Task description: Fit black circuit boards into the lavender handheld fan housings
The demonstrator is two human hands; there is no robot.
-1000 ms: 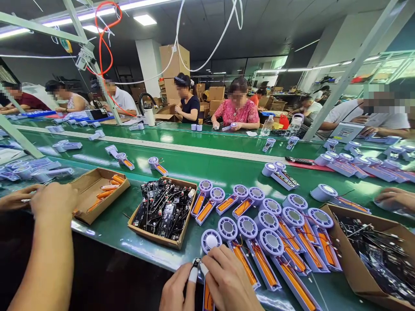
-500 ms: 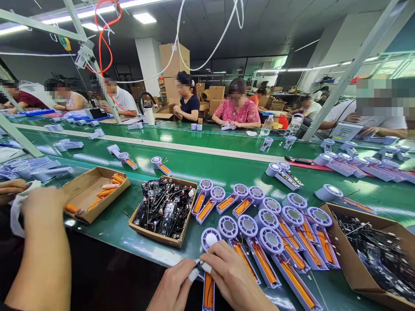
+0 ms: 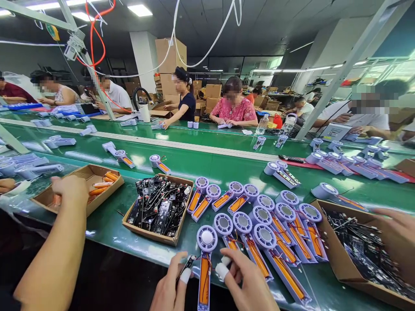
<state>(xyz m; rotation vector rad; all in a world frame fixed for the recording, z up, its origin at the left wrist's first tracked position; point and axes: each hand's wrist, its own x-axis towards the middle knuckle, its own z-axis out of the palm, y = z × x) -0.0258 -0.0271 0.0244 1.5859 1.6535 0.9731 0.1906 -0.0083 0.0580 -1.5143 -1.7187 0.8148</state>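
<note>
My left hand (image 3: 170, 285) pinches a small black circuit board (image 3: 186, 267) between finger-cotted fingers. My right hand (image 3: 248, 283) is just right of a lilac handheld fan housing (image 3: 204, 276), with its fingers apart and nothing visible in them. That housing lies lengthwise on the green bench with an orange battery in it and a white-centred round head. Several similar housings (image 3: 267, 236) with orange batteries and thin wires lie to its right. Above my hands stands a cardboard tray of black circuit boards (image 3: 145, 231).
A co-worker's hand (image 3: 69, 188) is over a cardboard tray of orange batteries (image 3: 76, 203). Another co-worker's hand (image 3: 397, 235) is over a box of black boards (image 3: 343, 263). Green conveyor belts (image 3: 210, 168) with more housings run behind, with workers beyond.
My hands have parted, with the right hand moving off the housing and the board staying in my left. The co-worker's left-side hand has moved over the battery tray.
</note>
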